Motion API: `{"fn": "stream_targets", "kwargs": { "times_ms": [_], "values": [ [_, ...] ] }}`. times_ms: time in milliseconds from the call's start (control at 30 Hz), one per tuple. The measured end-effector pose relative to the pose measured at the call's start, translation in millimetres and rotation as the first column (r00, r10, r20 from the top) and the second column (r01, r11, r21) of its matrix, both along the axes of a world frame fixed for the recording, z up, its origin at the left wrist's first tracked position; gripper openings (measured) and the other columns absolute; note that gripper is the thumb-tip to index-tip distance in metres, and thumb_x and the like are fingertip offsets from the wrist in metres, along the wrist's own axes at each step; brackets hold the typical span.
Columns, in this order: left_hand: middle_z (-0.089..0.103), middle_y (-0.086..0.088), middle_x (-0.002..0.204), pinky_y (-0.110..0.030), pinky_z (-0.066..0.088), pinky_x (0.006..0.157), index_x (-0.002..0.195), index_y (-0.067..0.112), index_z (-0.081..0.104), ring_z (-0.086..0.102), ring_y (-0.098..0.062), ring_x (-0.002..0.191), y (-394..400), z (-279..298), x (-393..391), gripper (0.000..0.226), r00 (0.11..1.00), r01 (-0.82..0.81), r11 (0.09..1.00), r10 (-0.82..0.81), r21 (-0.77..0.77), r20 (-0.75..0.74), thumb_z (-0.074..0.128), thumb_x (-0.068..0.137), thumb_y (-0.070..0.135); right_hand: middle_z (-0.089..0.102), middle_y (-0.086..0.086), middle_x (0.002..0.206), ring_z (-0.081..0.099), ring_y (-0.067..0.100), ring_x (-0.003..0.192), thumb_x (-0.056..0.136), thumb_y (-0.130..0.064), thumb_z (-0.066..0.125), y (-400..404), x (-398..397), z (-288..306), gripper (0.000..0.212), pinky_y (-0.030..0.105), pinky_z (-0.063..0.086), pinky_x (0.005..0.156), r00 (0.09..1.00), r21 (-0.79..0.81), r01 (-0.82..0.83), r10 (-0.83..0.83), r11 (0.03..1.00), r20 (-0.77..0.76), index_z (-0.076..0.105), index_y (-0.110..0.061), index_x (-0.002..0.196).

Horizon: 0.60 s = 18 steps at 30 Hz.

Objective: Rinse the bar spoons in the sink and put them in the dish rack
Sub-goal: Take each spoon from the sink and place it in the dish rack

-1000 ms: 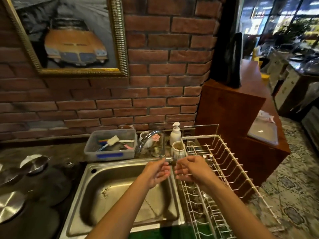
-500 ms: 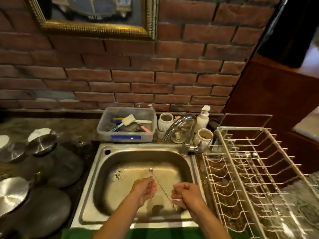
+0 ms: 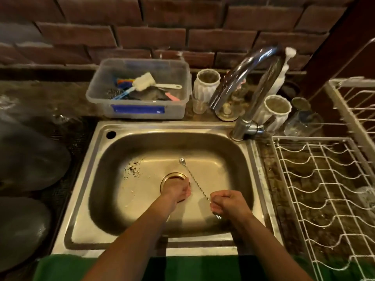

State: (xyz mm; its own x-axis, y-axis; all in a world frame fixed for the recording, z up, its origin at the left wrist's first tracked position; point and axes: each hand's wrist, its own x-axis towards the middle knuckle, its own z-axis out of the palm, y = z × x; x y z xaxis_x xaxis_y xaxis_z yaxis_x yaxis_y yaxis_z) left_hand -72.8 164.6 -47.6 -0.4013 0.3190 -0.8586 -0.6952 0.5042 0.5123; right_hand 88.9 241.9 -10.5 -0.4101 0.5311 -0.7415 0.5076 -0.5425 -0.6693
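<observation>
A long twisted bar spoon (image 3: pixel 194 180) slants across the steel sink (image 3: pixel 97 179), its far tip near the basin's middle. My right hand (image 3: pixel 228 202) grips the spoon's near end, and the bowl pokes out below my fist. My left hand (image 3: pixel 178 190) hangs over the drain with fingers loosely curled and holds nothing; it does not touch the spoon. The white wire dish rack (image 3: pixel 324 189) stands to the right of the sink. No water runs from the chrome tap (image 3: pixel 251 82).
A clear plastic tub (image 3: pixel 138 110) with brushes sits behind the sink. White ribbed cups (image 3: pixel 206 86), a soap pump bottle (image 3: pixel 283 72) and a glass (image 3: pixel 302 120) crowd the tap. Dark round lids (image 3: pixel 30 159) lie left. Crumbs dot the basin floor.
My head has tilted down and closer to the sink. Both hands dropped from the rack's edge into the basin, and my left hand let go of the spoon.
</observation>
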Motion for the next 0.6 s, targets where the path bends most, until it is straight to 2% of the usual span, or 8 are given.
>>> {"fn": "stream_targets", "kwargs": {
  "times_ms": [67, 133, 200, 267, 333, 433, 533, 600],
  "values": [
    [0.059, -0.01, 0.07, -0.027, 0.057, 0.061, 0.077, 0.005, 0.062, 0.057, -0.02, 0.057, 5, -12, -3, 0.022, 0.999, -0.039, 0.999, 0.039, -0.019, 0.008, 0.061, 0.096, 0.014, 0.051, 0.0, 0.045, 0.047, 0.011, 0.041, 0.091, 0.009, 0.058, 1, -6, -9, 0.038, 0.019, 0.039, 0.039, 0.997, 0.033, -0.054, 0.052, 0.998, 0.059, 0.06, -0.008, 0.056],
    [0.052, -0.008, 0.066, -0.023, 0.049, 0.046, 0.07, 0.007, 0.057, 0.05, -0.018, 0.051, 12, -27, -4, 0.028, 0.999, -0.048, 0.998, 0.048, -0.029, 0.015, 0.059, 0.097, 0.013, 0.054, 0.005, 0.051, 0.049, 0.014, 0.045, 0.087, 0.006, 0.063, 3, -11, -23, 0.021, 0.022, 0.041, 0.044, 0.989, 0.093, -0.08, 0.067, 0.992, 0.133, 0.065, 0.0, 0.067],
    [0.051, -0.009, 0.063, -0.022, 0.048, 0.04, 0.068, 0.005, 0.056, 0.051, -0.018, 0.047, 19, -36, -4, 0.031, 0.999, -0.035, 0.999, 0.035, -0.03, 0.018, 0.059, 0.098, 0.012, 0.057, 0.01, 0.057, 0.05, 0.016, 0.05, 0.085, 0.005, 0.066, 6, -19, -36, 0.01, 0.025, 0.043, 0.05, 0.976, 0.172, -0.125, 0.09, 0.977, 0.197, 0.069, 0.006, 0.075],
    [0.058, -0.012, 0.066, -0.023, 0.054, 0.045, 0.07, 0.001, 0.06, 0.061, -0.024, 0.056, 27, -44, -4, 0.028, 1.0, -0.013, 0.999, 0.013, -0.041, -0.004, 0.063, 0.096, 0.012, 0.064, 0.013, 0.062, 0.056, 0.018, 0.057, 0.082, 0.002, 0.068, 9, -24, -48, 0.013, 0.026, 0.046, 0.058, 0.945, 0.279, -0.236, 0.153, 0.931, 0.291, 0.071, 0.002, 0.069],
    [0.064, -0.016, 0.069, -0.027, 0.057, 0.046, 0.075, -0.005, 0.063, 0.069, -0.032, 0.069, 35, -48, -6, 0.028, 1.0, -0.011, 0.997, 0.009, -0.072, -0.017, 0.064, 0.096, 0.014, 0.069, 0.015, 0.07, 0.061, 0.019, 0.065, 0.081, -0.003, 0.072, 14, -29, -57, 0.016, 0.024, 0.045, 0.059, 0.915, 0.341, -0.312, 0.183, 0.887, 0.36, 0.068, -0.005, 0.065],
    [0.066, -0.02, 0.072, -0.025, 0.051, 0.034, 0.083, -0.011, 0.066, 0.065, -0.029, 0.058, 43, -54, -12, 0.026, 0.998, 0.023, 0.992, -0.029, -0.123, -0.047, 0.066, 0.095, 0.012, 0.065, 0.011, 0.08, 0.061, 0.024, 0.075, 0.079, -0.012, 0.077, 20, -33, -65, 0.025, 0.025, 0.044, 0.06, 0.866, 0.356, -0.388, 0.205, 0.85, 0.456, 0.056, -0.015, 0.067],
    [0.069, -0.022, 0.077, -0.025, 0.051, 0.033, 0.092, -0.011, 0.068, 0.061, -0.026, 0.052, 50, -51, -15, 0.015, 0.996, 0.059, 0.986, -0.07, -0.155, -0.063, 0.066, 0.093, 0.004, 0.069, 0.013, 0.096, 0.066, 0.028, 0.091, 0.079, -0.017, 0.079, 23, -39, -65, 0.018, 0.033, 0.054, 0.078, 0.819, 0.345, -0.466, 0.25, 0.815, 0.516, 0.062, -0.014, 0.081],
    [0.072, -0.023, 0.078, -0.028, 0.054, 0.037, 0.095, -0.015, 0.068, 0.065, -0.027, 0.051, 56, -51, -15, 0.022, 0.985, 0.108, 0.975, -0.132, -0.194, -0.113, 0.075, 0.085, 0.004, 0.07, 0.012, 0.104, 0.066, 0.028, 0.097, 0.08, -0.021, 0.08, 23, -41, -66, 0.025, 0.038, 0.056, 0.086, 0.779, 0.322, -0.537, 0.311, 0.78, 0.544, 0.066, -0.009, 0.097]
  ]
}}
